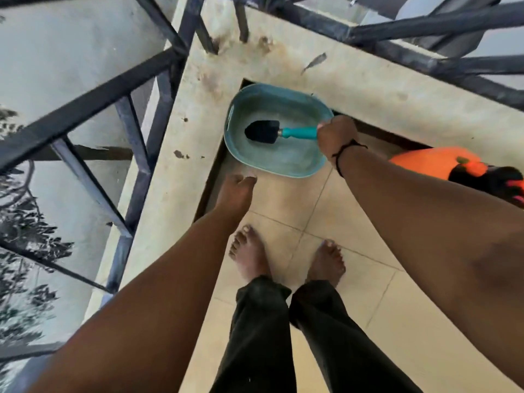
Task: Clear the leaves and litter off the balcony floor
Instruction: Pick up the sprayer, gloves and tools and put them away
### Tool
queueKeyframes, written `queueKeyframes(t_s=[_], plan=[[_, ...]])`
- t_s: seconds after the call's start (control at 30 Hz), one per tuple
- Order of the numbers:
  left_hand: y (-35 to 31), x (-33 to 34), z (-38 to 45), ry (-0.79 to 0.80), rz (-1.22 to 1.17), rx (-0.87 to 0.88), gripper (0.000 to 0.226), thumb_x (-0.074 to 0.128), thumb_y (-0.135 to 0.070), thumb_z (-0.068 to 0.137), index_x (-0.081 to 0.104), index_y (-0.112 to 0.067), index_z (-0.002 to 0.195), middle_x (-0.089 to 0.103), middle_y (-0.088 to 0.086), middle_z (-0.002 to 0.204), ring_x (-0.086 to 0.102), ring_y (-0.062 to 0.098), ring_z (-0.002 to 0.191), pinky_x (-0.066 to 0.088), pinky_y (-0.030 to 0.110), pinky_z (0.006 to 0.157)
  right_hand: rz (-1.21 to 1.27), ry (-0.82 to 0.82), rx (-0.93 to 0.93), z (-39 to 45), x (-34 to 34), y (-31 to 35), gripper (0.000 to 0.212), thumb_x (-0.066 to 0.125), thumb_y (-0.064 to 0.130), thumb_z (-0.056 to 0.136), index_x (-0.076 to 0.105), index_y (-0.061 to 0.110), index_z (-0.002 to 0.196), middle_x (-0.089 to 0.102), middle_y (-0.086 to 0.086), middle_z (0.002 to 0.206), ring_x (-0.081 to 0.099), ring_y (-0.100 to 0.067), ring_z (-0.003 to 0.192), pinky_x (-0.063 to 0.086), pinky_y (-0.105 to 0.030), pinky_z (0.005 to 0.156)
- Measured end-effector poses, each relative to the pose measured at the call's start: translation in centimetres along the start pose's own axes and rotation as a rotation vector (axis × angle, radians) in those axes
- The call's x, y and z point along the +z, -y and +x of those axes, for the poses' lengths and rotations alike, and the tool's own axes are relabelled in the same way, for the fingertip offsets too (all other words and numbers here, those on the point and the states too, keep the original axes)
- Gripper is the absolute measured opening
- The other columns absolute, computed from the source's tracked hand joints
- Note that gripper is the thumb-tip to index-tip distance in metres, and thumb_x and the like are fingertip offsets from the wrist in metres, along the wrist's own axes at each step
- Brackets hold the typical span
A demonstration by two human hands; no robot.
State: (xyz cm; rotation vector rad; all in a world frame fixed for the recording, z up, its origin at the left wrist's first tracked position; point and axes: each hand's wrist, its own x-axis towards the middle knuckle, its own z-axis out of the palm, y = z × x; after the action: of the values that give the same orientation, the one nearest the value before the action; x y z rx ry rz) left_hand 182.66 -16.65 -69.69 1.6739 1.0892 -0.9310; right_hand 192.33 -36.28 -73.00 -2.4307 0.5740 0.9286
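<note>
Teal trowel point(279, 133) gripped by right hand point(336, 136), blade inside basin point(241, 109).

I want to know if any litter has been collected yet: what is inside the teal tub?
Inside the teal tub only the trowel shows, its handle gripped by the right hand. No leaves are visible; the hand hides the tub's right rim.

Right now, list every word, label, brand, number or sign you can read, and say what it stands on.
None: no readable text shows in the head view.
Teal basin: plain, no label visible.
Trowel with teal handle, held by the right hand: no brand visible.
Orange and black object at the right edge: no lettering can be made out.
Left hand: holds nothing printed.
</note>
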Motion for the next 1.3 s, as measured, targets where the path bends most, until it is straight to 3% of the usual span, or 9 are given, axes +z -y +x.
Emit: queueKeyframes(t_s=[0.1, 0.17, 0.27, 0.4, 0.53, 0.77, 0.83, 0.97, 1.3], plan=[[1.1, 0.0, 0.5, 0.041, -0.022, -0.017, 0.052, 0.057, -0.044, 0.08, 0.06, 0.0, 0.106, 0.063, 0.027, 0.099, 0.063, 0.036, 0.092, 0.046, 0.041, 0.083, 0.001, 0.045, -0.01, 0.2, 0.2, 0.7, 0.034, 0.043, 0.018, 0.102, 0.056, 0.003, 0.13, 0.061, -0.014, 0.127, 0.055, -0.031, 0.12, 0.045, -0.025, 0.084], [1.7, -0.2, 0.7, 0.059, -0.025, -0.017, 0.069, 0.057, -0.043, 0.087, 0.044, 0.006, 0.135, 0.052, 0.03, 0.132, 0.058, 0.041, 0.114, 0.044, 0.041, 0.093, -0.017, 0.095, 0.007, 1.0, 0.5, -0.3, 0.036, 0.047, 0.024, 0.103, 0.053, 0.003, 0.131, 0.061, -0.013, 0.125, 0.057, -0.03, 0.117, 0.044, -0.031, 0.091], [2.3, 0.2, 0.4, 0.048, 0.049, 0.018, 0.067, 0.055, -0.04, 0.093, 0.04, 0.011, 0.134, 0.05, 0.034, 0.132, 0.052, 0.047, 0.121, 0.043, 0.053, 0.102, 0.277, 0.112, 0.07, 1.4, 0.9, -1.6, 0.037, 0.058, 0.014, 0.097, 0.054, -0.002, 0.13, 0.061, -0.021, 0.124, 0.064, -0.027, 0.102, 0.054, -0.039, 0.093], [2.5, 0.9, -1.3, 0.051, 0.14, 0.066, 0.055, 0.052, -0.035, 0.1, 0.042, -0.006, 0.146, 0.053, 0.014, 0.14, 0.048, 0.03, 0.13, 0.036, 0.038, 0.108, 0.063, 0.125, -0.074, -0.2, 1.1, -1.7, 0.059, 0.055, 0.011, 0.096, 0.032, 0.012, 0.15, 0.043, -0.018, 0.145, 0.05, -0.033, 0.126, 0.045, -0.037, 0.103], [4.1, 0.5, -4.1, 0.114, 0.278, 0.134, 0.056, 0.052, -0.043, 0.098, 0.04, -0.018, 0.148, 0.053, 0.01, 0.143, 0.056, 0.03, 0.123, 0.043, 0.049, 0.106, -0.01, 0.153, -0.168, -5.9, 0.7, -1.7, 0.058, 0.046, 0.002, 0.095, 0.034, 0.02, 0.149, 0.047, -0.012, 0.142, 0.053, -0.027, 0.12, 0.039, -0.022, 0.079], [7.4, -1.3, -18.3, 0.189, 0.58, 0.239, 0.061, 0.05, -0.037, 0.101, 0.03, -0.015, 0.154, 0.04, 0.007, 0.154, 0.039, 0.027, 0.139, 0.033, 0.034, 0.111, -0.354, 0.437, -0.192, -19.7, -3.9, -5.7, 0.059, 0.05, 0.023, 0.096, 0.027, 0.02, 0.151, 0.049, -0.012, 0.142, 0.05, -0.029, 0.127, 0.041, -0.032, 0.099], [8.6, -2.8, -24.0, 0.2, 0.658, 0.279, 0.057, 0.051, -0.046, 0.096, 0.043, -0.018, 0.146, 0.048, 0.008, 0.147, 0.045, 0.028, 0.134, 0.038, 0.035, 0.106, -0.534, 0.474, -0.295, -24.7, -6.3, -5.1, 0.059, 0.049, 0.031, 0.096, 0.029, 0.018, 0.149, 0.048, -0.011, 0.143, 0.048, -0.03, 0.127, 0.042, -0.036, 0.101], [9.4, -5.9, -33.3, 0.078, 0.746, 0.343, 0.089, 0.026, -0.071, 0.082, 0.024, -0.022, 0.156, 0.027, 0.006, 0.161, 0.026, 0.025, 0.147, 0.023, 0.035, 0.118, -0.839, 0.432, -0.674, -34.5, -11.3, -1.5, 0.057, 0.049, 0.044, 0.094, 0.036, 0.017, 0.143, 0.052, -0.009, 0.136, 0.046, -0.031, 0.125, 0.043, -0.04, 0.098], [18.0, -10.4, -52.2, -0.365, 0.59, 0.253, 0.075, 0.032, -0.065, 0.097, 0.014, -0.023, 0.157, 0.005, 0.004, 0.166, 0.007, 0.024, 0.152, 0.01, 0.04, 0.123, -1.167, 0.265, -1.271, -53.3, -15.6, 5.8, 0.059, 0.046, 0.05, 0.093, 0.036, 0.016, 0.141, 0.046, -0.01, 0.14, 0.036, -0.032, 0.131, 0.035, -0.04, 0.102]])
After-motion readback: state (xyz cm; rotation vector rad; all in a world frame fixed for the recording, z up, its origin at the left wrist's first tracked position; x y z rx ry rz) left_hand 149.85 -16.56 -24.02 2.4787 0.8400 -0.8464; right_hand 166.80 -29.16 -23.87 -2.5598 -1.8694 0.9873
